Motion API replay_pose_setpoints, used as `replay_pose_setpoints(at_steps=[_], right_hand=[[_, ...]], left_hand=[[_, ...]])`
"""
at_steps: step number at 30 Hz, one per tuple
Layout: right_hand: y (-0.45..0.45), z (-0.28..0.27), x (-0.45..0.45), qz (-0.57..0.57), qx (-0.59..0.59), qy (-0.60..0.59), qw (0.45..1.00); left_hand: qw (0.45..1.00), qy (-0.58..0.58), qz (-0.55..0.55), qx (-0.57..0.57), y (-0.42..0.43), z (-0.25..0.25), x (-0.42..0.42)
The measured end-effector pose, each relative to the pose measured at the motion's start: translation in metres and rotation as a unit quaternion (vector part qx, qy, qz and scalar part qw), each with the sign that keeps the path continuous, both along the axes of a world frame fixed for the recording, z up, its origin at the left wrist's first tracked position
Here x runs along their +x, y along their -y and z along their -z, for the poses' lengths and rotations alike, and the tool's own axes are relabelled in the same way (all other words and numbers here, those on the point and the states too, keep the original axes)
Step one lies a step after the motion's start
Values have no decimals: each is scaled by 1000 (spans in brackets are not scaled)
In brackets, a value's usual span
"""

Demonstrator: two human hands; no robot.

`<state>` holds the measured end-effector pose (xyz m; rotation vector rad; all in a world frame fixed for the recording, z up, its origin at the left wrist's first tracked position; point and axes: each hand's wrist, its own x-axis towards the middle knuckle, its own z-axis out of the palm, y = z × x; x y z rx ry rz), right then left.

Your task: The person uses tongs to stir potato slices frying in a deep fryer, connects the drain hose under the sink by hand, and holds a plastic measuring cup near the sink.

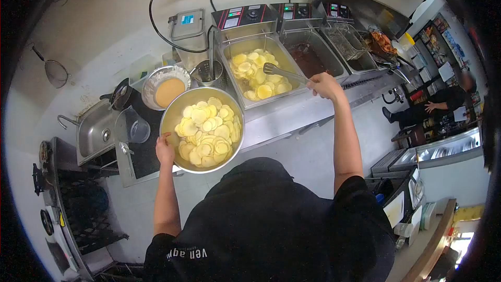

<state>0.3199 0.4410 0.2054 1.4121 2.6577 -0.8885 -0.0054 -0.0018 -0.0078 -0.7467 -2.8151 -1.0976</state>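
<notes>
My left hand [165,149] grips the left rim of a large metal bowl [168,119] full of thin, pale potato slices [207,132]. In my right hand [326,87] is the handle of a slotted metal turner [271,69]. Its head is over the nearest fryer basin [286,58], at the potato slices [263,91] lying there in yellowish oil. Whether it touches the slices is hard to tell. The bowl stands tilted or level just left of this basin; what supports it is hidden.
Beside the bowl are a smaller bowl of orange-tan batter [171,92] and a perforated metal container [210,72]. A dark-oil fryer [308,55] adjoins on the right. A sink [102,130] is at left. Far right, a person [443,102] in dark clothes is near shelves.
</notes>
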Motion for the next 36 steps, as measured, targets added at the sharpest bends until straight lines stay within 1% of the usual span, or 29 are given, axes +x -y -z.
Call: replay_pose_setpoints(at_steps=[2,3,5,6,8,11,12,14,15,17,21,23,24,26,27,29,32,33,36], right_hand=[[6,-10,-1,-8,62,28,998],[8,-9,-4,-7,62,29,998],[16,-5,-11,-43,173,7,984],[18,-1,-18,-42,173,8,984],[19,11,-32,-48,130,63,988],[12,22,-39,-41,118,50,991],[14,17,-39,-45,118,50,991],[18,6,-32,-32,119,7,992],[18,5,-29,-33,120,8,992],[16,3,-25,-25,102,51,993],[18,21,-22,-54,112,69,990],[30,28,-25,-110,189,46,975],[32,36,-31,-105,206,75,970],[38,48,-37,-113,222,67,966],[44,49,-41,-123,238,60,961],[54,45,-47,-126,248,68,958],[54,52,-50,-140,279,72,947],[54,54,-50,-150,300,68,940],[55,54,-52,-164,314,66,933]], left_hand=[[1000,21,-1,-20,-1,-3,1],[1000,21,0,-20,0,0,0],[1000,-12,5,-8,1,6,-2],[1000,-11,7,-8,1,5,-1],[999,24,-9,-28,0,1,1],[1000,12,0,-25,1,-1,2],[1000,12,-3,-25,1,-1,3],[999,36,-11,-17,0,-2,4],[999,38,-12,-16,0,-1,4],[1000,-2,-9,-17,0,1,3],[1000,6,-9,-10,0,0,3],[1000,-4,-3,-16,-2,-10,8],[1000,-5,-1,-17,-4,-16,11],[998,45,-15,-42,-6,-24,13],[998,44,-13,-43,-5,-20,12],[1000,-12,3,-12,-2,-7,6],[1000,-12,3,-12,0,1,3],[1000,-12,3,-13,-1,-3,4],[1000,19,-3,-20,-3,-11,9]])
